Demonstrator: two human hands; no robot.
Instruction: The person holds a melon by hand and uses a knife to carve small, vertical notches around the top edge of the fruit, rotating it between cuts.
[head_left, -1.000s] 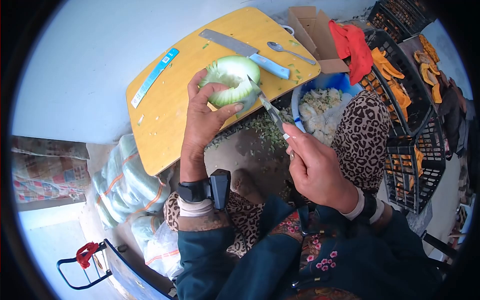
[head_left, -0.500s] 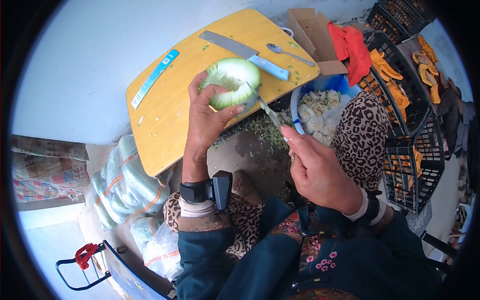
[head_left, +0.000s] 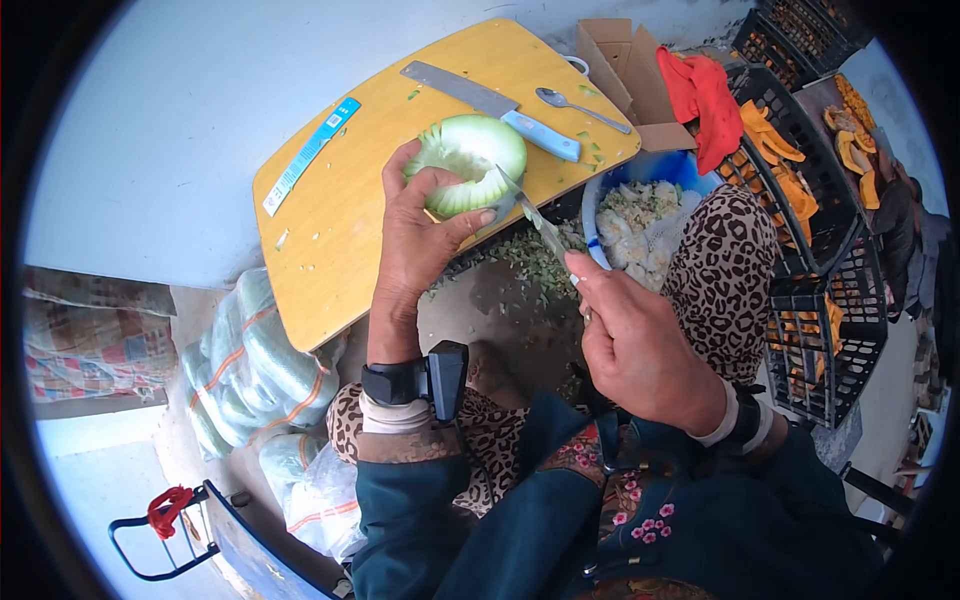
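My left hand (head_left: 430,220) is wrapped around a peeled, pale green melon piece (head_left: 490,140), with fingers in its hollowed middle and the thumb on its near side. Close cuts run around the hollow's edge. In my right hand (head_left: 645,345) is a small knife (head_left: 542,226). Its blade slants up to the left, and the tip meets the melon's right rim. The melon is held over the near edge of the yellow board (head_left: 330,240). On that board lie a cleaver (head_left: 480,96) with a blue handle, a metal spoon (head_left: 570,105) and a blue-and-white strip (head_left: 310,158).
A blue-rimmed basin (head_left: 640,215) of pale pulp stands beside my patterned knee. Peel scraps (head_left: 535,260) litter the floor below the board. Black crates (head_left: 815,310) with orange pieces, a cardboard box (head_left: 635,80) and a red cloth (head_left: 700,100) are at right. Plastic-wrapped bundles (head_left: 265,365) sit at left.
My left hand and the melon have shifted very slightly to the right in view. The knife stays at the melon's rim, and both grips are unchanged.
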